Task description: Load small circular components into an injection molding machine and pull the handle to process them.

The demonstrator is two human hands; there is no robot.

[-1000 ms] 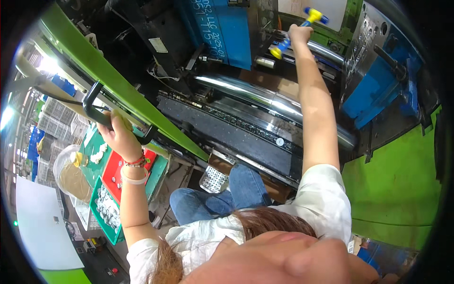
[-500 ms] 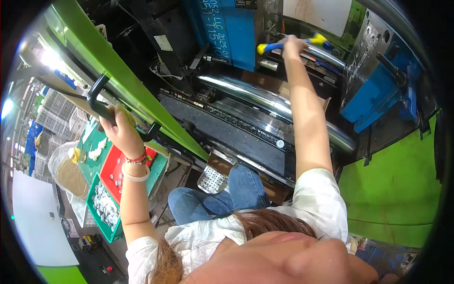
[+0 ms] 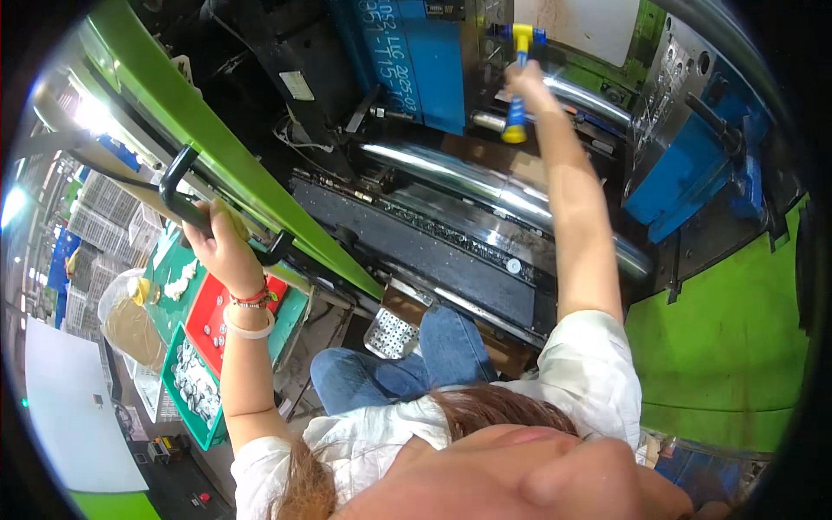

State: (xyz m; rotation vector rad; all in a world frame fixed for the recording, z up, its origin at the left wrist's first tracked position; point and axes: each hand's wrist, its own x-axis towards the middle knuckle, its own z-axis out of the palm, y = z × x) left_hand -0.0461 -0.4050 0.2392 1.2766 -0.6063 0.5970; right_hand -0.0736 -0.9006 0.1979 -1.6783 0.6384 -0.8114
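Right hand (image 3: 525,81) clenches a blue-and-yellow plastic mallet (image 3: 523,37); left hand (image 3: 219,249) grips a black curved handle (image 3: 168,185). A stray swing could dent the blue metal block (image 3: 440,74) left of the right hand.

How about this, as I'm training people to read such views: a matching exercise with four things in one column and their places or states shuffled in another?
Things:
1. left hand
2. right hand
3. green tray
4. white perforated basket

Places or states:
A. piled with silvery pieces
B. gripping a blue-and-yellow hammer
C. low down, beside the person's jeans
D. closed around a black handle

Right pairs: 1-D, 2-B, 3-A, 4-C.
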